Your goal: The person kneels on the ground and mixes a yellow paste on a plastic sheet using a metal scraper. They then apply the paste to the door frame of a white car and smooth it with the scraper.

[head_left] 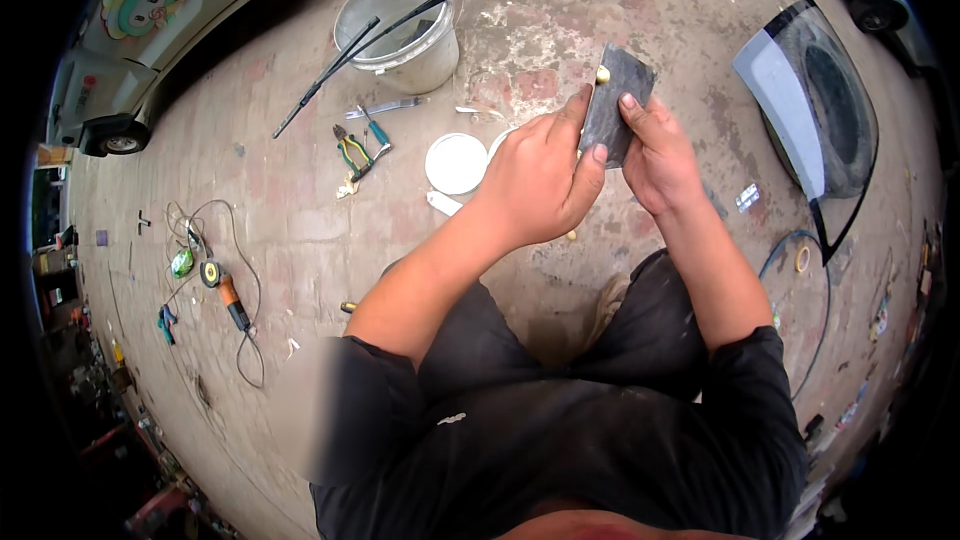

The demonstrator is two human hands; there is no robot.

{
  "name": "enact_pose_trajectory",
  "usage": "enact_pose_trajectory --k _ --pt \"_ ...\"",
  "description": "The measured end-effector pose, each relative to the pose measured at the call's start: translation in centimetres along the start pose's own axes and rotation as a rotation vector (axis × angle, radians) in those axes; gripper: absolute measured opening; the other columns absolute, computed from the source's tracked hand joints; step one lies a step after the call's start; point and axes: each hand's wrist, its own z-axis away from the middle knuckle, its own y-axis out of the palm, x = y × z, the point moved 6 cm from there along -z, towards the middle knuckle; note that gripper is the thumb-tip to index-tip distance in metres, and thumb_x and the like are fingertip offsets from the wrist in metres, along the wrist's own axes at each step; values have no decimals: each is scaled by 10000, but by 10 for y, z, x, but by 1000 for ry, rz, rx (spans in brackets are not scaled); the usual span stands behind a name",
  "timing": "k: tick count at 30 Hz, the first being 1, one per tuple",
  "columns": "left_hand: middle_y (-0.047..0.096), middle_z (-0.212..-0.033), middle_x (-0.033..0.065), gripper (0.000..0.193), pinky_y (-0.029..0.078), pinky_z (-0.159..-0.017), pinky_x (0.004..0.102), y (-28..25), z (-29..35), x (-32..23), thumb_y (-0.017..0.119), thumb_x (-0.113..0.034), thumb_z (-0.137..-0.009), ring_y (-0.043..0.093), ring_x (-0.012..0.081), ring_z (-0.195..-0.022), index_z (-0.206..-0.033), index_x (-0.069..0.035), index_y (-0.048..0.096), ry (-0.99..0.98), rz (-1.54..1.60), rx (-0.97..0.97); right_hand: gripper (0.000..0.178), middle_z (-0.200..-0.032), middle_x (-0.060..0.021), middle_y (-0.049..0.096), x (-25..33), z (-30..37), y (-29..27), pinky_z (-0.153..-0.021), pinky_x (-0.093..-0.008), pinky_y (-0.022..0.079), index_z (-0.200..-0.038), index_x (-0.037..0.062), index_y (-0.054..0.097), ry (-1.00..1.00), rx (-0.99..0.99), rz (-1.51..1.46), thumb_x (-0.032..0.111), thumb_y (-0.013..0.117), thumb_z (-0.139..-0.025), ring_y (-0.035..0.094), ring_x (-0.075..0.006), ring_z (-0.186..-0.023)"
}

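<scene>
Both hands are raised in front of me, around a dark grey, flat rectangular plate (620, 95). A yellowish dab (603, 74) sits at its left edge near the top. My left hand (540, 178) is closed on the plate's left side, its thumb at the near corner. From the right, my right hand (662, 158) grips it with the thumb on its face; the other fingers are mostly hidden behind. Below my left hand, on the ground, lies a white round lid (455, 163), and a second pale round thing (496, 143) is partly covered by that hand.
A white bucket (415, 68) with wiper arms (385, 32) across it stands ahead. Pliers (352, 152) and a flat blade (385, 108) lie nearby. Left is a corded orange angle grinder (231, 298) beyond which a van (190, 10) stands. A dark window panel (830, 110) lies right.
</scene>
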Motion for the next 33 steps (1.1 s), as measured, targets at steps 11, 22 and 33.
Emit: enact_pose_trajectory --k 11,22,33 --pt "632 -796 217 397 525 -694 448 18 6 13 687 -190 -807 640 398 -770 -1084 58 548 -88 -172 224 234 -1023 -71 652 -10 -4 -9 -847 -331 537 -1183 10 558 76 -49 -49 172 499 -1024 640 -149 -918" --pt "637 -839 220 523 531 -727 435 25 8 22 677 -101 -738 645 371 -822 -1187 117 521 -48 -196 146 198 -1072 -63 641 -17 -6 -15 -897 -359 503 -1163 26 552 129 -75 -156 151 501 -1018 619 -165 -980" --pt "649 -823 230 255 539 -694 424 29 5 40 611 -108 -804 653 364 -742 -961 93 609 -208 -97 229 236 -1086 -111 653 -5 -16 -33 -944 -385 509 -1173 -5 548 96 -176 -303 166 464 -1035 641 -220 -997"
